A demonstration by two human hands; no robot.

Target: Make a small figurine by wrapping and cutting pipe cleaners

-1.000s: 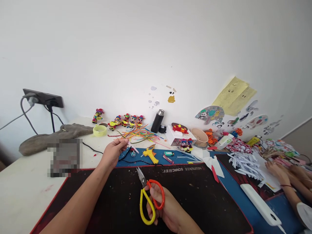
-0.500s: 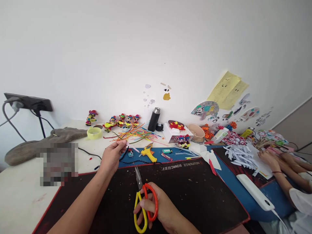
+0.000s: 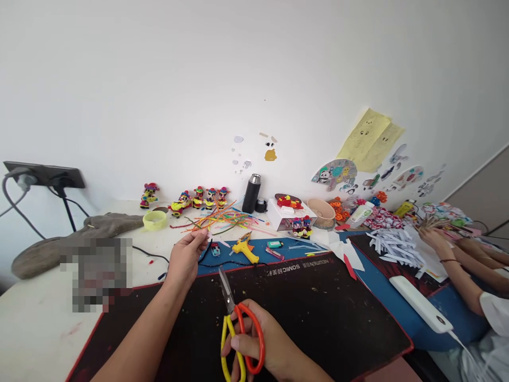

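My left hand (image 3: 191, 253) is closed in a pinch at the near edge of a pile of coloured craft strips (image 3: 222, 217). A tiny pale bit shows at its fingertips, too small to name. Green strips run close by those fingers; whether they are gripped I cannot tell. Lower down, my right hand (image 3: 258, 339) holds a pair of scissors (image 3: 242, 339) with one red and one yellow handle. Their blades point up and away from me, over the black desk mat (image 3: 318, 313). Beyond the blades lies a yellow glue gun (image 3: 245, 249).
Small colourful figurines (image 3: 199, 199) stand along the wall beside a black flask (image 3: 252, 195). Yellow tape (image 3: 155, 219) and driftwood (image 3: 99, 231) are on the left. At right, another person's hand (image 3: 435, 241) is near white paper strips (image 3: 393, 245) and a white power bank (image 3: 421, 305).
The view has shifted slightly. My right hand and the scissors sit a little lower and further right. My left hand keeps its pinch in nearly the same place.
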